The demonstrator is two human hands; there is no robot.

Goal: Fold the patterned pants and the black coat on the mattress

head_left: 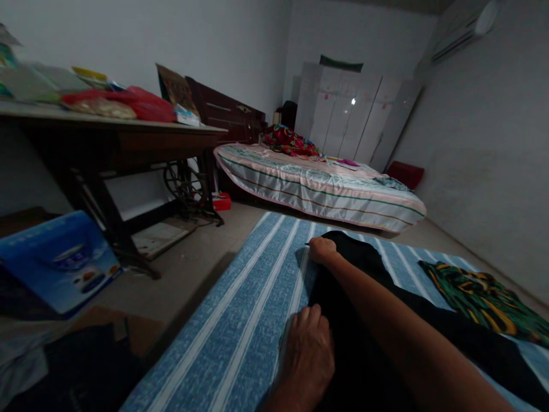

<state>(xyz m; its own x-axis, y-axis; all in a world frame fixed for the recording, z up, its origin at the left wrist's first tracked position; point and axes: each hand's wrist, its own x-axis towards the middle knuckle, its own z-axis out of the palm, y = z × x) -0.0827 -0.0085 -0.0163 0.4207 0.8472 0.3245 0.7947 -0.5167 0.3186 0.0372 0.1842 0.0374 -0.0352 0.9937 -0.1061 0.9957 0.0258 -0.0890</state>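
A black garment [358, 254], perhaps trousers, lies spread over a blue-and-white striped sheet [257, 292]. At its far left corner my right hand [322, 250] is closed on the cloth, and a small dark tip pokes out past the fingers. Closer to me, my left hand [307, 346] has its fingers curled down on the garment's left edge, gripping the fabric there. My right forearm crosses over the garment and hides part of it. On the right of the sheet lies a folded green, black and yellow patterned cloth [484, 297].
Beyond stands a bed [309, 183] with a pale satin cover, before a white wardrobe [343, 111]. At left, a sewing-machine table [124, 134] carries red plastic bags [146, 104]. Below it are a blue box [64, 257] and dark cloth [86, 366] on the floor.
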